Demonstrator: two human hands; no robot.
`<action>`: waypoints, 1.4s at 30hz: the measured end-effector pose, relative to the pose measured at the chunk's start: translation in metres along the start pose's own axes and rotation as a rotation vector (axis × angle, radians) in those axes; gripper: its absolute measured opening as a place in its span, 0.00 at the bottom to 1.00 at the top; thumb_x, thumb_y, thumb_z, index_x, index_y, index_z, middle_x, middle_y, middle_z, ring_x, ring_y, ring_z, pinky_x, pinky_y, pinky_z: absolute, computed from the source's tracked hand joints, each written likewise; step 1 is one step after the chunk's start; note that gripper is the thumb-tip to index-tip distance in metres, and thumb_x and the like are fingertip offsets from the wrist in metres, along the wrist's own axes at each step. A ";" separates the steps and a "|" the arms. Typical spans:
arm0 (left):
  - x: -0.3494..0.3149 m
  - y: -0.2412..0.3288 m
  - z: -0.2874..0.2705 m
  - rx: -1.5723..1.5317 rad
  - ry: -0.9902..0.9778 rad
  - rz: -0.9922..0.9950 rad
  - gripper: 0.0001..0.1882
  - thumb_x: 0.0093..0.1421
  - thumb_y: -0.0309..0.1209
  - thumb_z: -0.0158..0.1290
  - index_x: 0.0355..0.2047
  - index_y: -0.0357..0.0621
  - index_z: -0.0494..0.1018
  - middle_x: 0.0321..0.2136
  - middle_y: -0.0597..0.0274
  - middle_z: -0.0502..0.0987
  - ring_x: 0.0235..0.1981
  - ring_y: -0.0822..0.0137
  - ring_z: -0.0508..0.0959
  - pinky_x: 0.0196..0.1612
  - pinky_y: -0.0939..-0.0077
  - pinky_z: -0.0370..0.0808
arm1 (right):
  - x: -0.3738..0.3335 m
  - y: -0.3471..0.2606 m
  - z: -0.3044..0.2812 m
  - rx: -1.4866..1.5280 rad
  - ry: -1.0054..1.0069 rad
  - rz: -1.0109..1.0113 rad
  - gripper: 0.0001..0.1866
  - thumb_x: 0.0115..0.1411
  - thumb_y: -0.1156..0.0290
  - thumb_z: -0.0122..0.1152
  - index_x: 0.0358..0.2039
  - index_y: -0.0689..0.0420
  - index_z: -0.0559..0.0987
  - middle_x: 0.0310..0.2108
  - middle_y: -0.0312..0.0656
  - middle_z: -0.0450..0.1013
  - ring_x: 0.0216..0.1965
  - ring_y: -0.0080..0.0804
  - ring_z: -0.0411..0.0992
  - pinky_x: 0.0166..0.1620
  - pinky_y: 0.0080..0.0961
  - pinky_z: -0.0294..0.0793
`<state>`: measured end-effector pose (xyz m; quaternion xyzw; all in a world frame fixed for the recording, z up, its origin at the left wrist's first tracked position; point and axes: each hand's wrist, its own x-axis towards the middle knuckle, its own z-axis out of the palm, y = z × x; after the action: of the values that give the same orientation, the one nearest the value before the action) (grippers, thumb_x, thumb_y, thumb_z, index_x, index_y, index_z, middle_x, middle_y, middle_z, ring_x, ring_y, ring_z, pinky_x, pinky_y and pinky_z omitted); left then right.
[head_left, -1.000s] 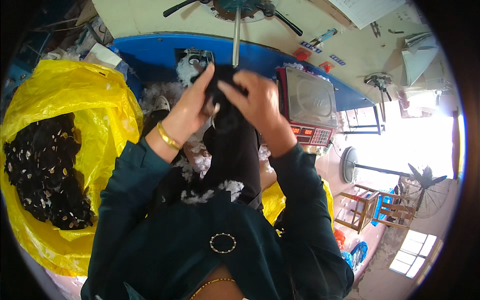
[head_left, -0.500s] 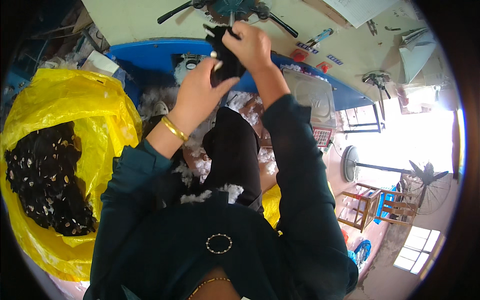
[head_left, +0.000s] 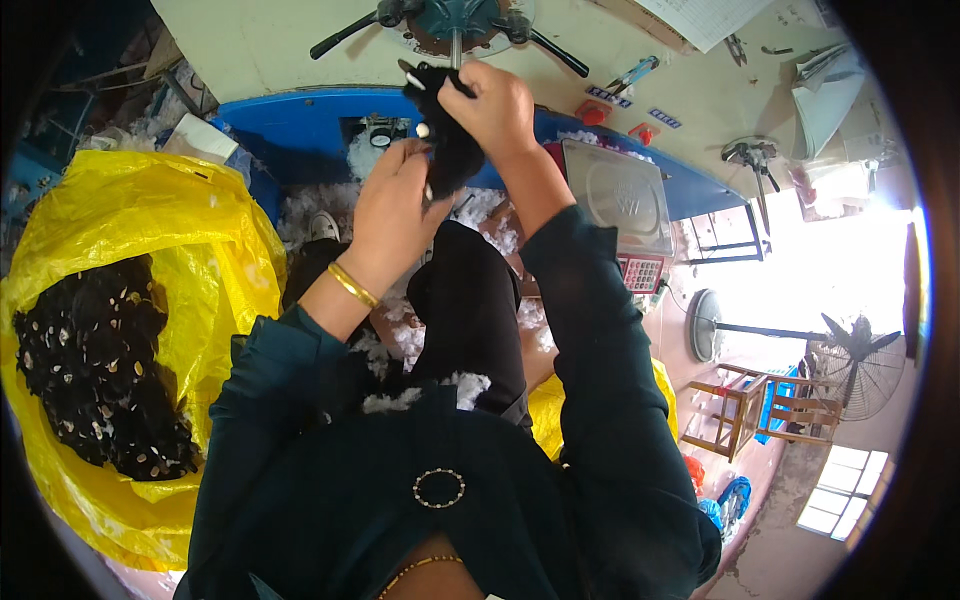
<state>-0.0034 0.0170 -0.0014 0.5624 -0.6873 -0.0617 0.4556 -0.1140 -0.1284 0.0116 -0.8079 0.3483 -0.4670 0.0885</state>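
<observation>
A small black furry plush piece with a few pale bits on it hangs at the end of a thin metal tube on the machine. My right hand is closed round its upper part, right by the tube. Lower down, my left hand grips the other end of the plush, its thumb and fingers on either side. Whether the tube goes inside the plush is hidden by my right hand and the fur.
To the left a yellow woven bag holds a heap of black furry pieces with pale bits. White fluff lies around my legs. Black-handled levers, pliers and red buttons are on the machine's pale front; a fan stands at right.
The lower end of the plush and my left hand have moved a little downward. My left fingers have shifted their grip on it. My right hand stays by the tube.
</observation>
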 end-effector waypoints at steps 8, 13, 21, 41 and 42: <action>0.016 -0.036 0.008 -1.581 -0.066 -0.817 0.19 0.67 0.45 0.44 0.34 0.40 0.70 0.29 0.64 0.76 0.32 0.66 0.81 0.41 0.66 0.80 | 0.020 -0.024 0.002 -0.065 -0.047 0.377 0.16 0.45 0.61 0.61 0.14 0.61 0.70 0.16 0.50 0.67 0.21 0.53 0.67 0.25 0.40 0.66; 0.032 -0.014 0.019 -1.095 -0.060 -0.587 0.14 0.62 0.38 0.55 0.35 0.38 0.71 0.25 0.62 0.78 0.30 0.62 0.82 0.38 0.73 0.78 | 0.044 -0.005 0.016 -0.121 -0.009 0.407 0.13 0.45 0.62 0.59 0.17 0.59 0.72 0.19 0.49 0.72 0.25 0.53 0.70 0.28 0.41 0.69; -0.019 -0.007 0.018 -0.140 0.081 0.008 0.17 0.55 0.30 0.61 0.41 0.34 0.72 0.25 0.49 0.77 0.27 0.57 0.78 0.35 0.68 0.73 | -0.005 -0.037 -0.008 -0.010 -0.121 0.407 0.16 0.46 0.61 0.62 0.17 0.61 0.70 0.16 0.49 0.66 0.20 0.46 0.64 0.26 0.37 0.65; 0.048 0.003 0.011 -1.200 0.061 -0.662 0.13 0.62 0.34 0.53 0.41 0.36 0.72 0.29 0.62 0.78 0.25 0.75 0.78 0.27 0.83 0.74 | 0.020 -0.009 0.010 0.107 -0.039 0.361 0.17 0.46 0.66 0.64 0.16 0.64 0.67 0.12 0.46 0.59 0.15 0.31 0.56 0.22 0.35 0.61; 0.040 0.002 0.009 -1.175 0.007 -0.662 0.14 0.62 0.34 0.54 0.42 0.36 0.72 0.30 0.62 0.78 0.27 0.75 0.78 0.28 0.82 0.74 | 0.015 -0.014 0.007 0.139 -0.067 0.403 0.16 0.46 0.66 0.64 0.17 0.63 0.69 0.14 0.47 0.62 0.16 0.36 0.60 0.24 0.35 0.63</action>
<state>-0.0092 -0.0188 0.0170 0.4023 -0.3296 -0.5597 0.6452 -0.0970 -0.1293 0.0247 -0.7290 0.4666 -0.4355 0.2474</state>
